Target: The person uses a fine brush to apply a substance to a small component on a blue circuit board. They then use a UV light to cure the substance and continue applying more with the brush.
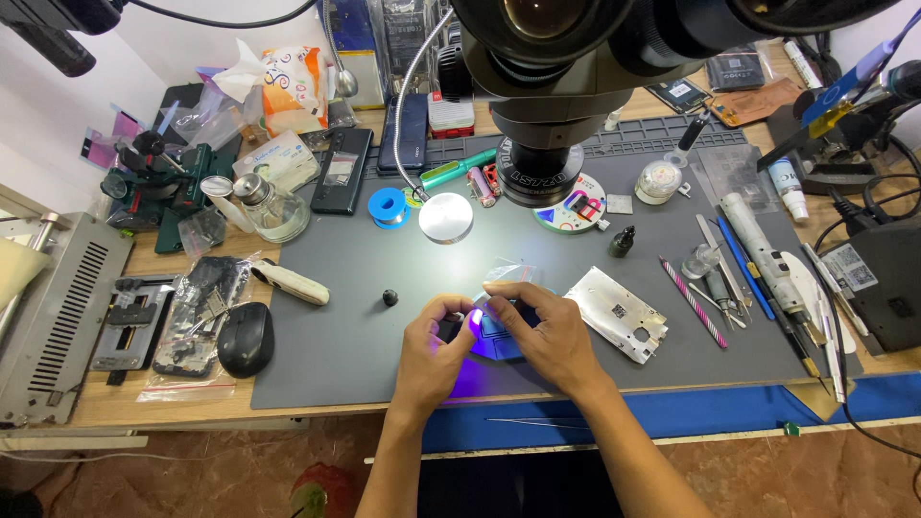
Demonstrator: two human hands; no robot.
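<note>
Both hands meet over a small dark blue holder (501, 341) lying on the grey work mat (365, 278) under a microscope (543, 115). My left hand (434, 357) is closed around a small light that throws a violet glow (476, 317) at its fingertips. My right hand (545, 334) pinches a small pale piece right beside that glow, above the holder. What lies inside the holder is hidden by my fingers.
A silver metal plate (616, 312) lies just right of my hands, with a small clear bag (508, 271) behind them. Tweezers, screwdrivers and pens (739, 278) line the right side. A black mouse (246, 339), a white-handled tool (291, 282) and a glass bottle (269, 206) sit to the left.
</note>
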